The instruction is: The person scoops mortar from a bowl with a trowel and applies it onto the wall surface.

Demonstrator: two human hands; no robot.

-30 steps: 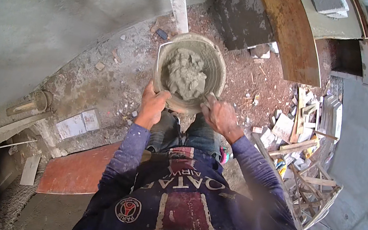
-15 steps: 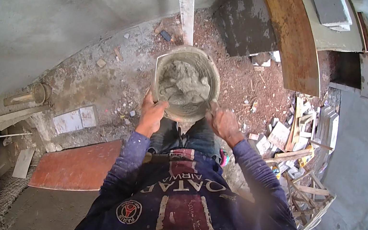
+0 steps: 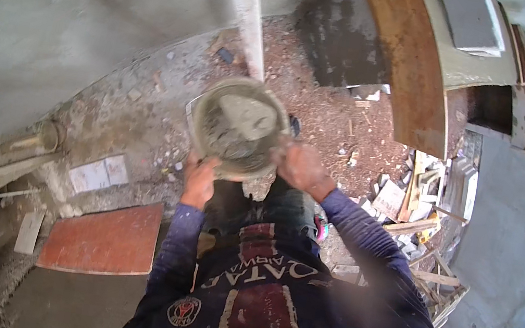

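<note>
A round bucket [image 3: 199, 112] of wet grey mortar [image 3: 246, 118] is in front of me, above the floor and over my feet. My left hand [image 3: 200, 180] grips its near left rim, thumb up along the wall. At the right rim my right hand [image 3: 303, 169] is closed on the bucket; its fingers are slightly blurred. The mortar sits as a smooth lump toward the far right side inside. Just beyond the bucket, a long pale plank [image 3: 246, 12] slants up against the plastered wall.
Broken tiles and wood scraps [image 3: 409, 202] are heaped on the right. A brown curved board [image 3: 406, 70] juts in from the upper right. On the left lie a reddish board [image 3: 101, 234], white tiles [image 3: 98, 172] and a small round container [image 3: 48, 136]. Debris covers the floor [image 3: 338, 128].
Both hands have shifted the bucket left and slightly nearer to me. The mortar in it has changed from a rough heap to a smoother lump. The view has shifted slightly.
</note>
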